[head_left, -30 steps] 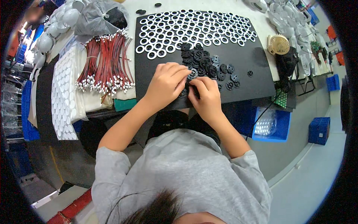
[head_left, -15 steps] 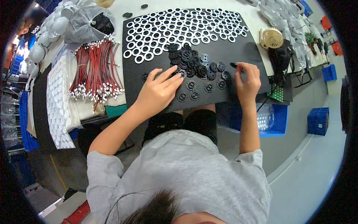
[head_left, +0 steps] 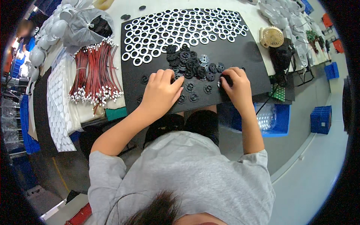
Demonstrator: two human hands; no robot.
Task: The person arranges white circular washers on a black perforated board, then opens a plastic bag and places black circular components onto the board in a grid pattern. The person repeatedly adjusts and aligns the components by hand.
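Note:
A pile of round black plastic discs (head_left: 193, 65) with cut-outs lies on the black board (head_left: 247, 54). Beside its left edge is my left hand (head_left: 160, 90), fingers bent and thumb drawn in; whatever sits under the fingertips is mostly hidden. My right hand (head_left: 238, 88), to the right of the pile, pinches a black plastic disc (head_left: 226, 80) between thumb and fingers. Several single discs lie apart between my hands, one of them a loose disc (head_left: 207, 89) near the right hand. Rows of white rings (head_left: 161, 35) with black centres cover the board's far part.
Left of the board lie bundles of red and black wires (head_left: 98, 71) with white connectors and a sheet of white round stickers (head_left: 59, 108). A grey plastic bag (head_left: 77, 33) stands behind them. A beige fan (head_left: 272, 37) is at right, with a blue bin (head_left: 281, 122) below.
My right hand has moved left toward the pile with the disc. My left hand has shifted slightly left, its fingers now more bent than stretched.

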